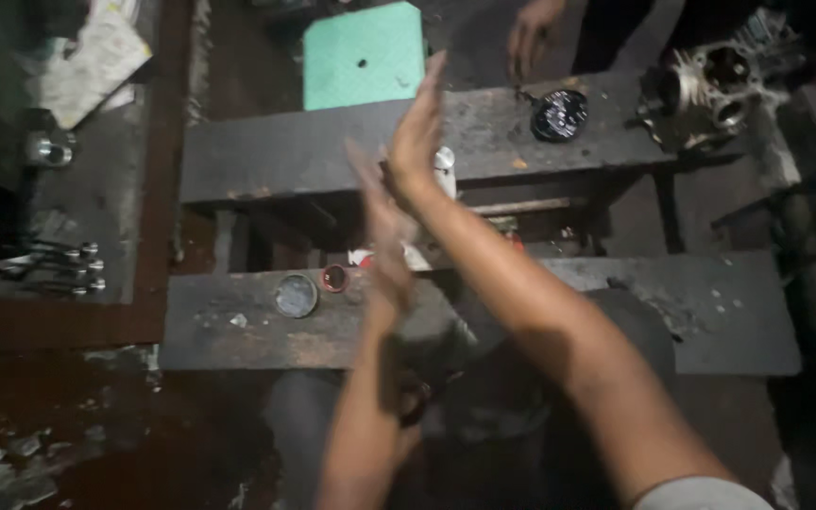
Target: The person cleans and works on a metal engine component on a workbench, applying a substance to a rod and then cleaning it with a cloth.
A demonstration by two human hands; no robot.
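Above the bench [238,326], left hand [384,241] and right hand [417,132] point upward, empty.

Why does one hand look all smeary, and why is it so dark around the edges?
Head view: the left hand is smeared by motion blur, the right hand a little sharper; light falls mainly on the grey benches, while the corners and floor sink into shadow.

A dark, stained workbench [238,331] carries a round metal lid [296,295] just beside a small red cap [334,278].
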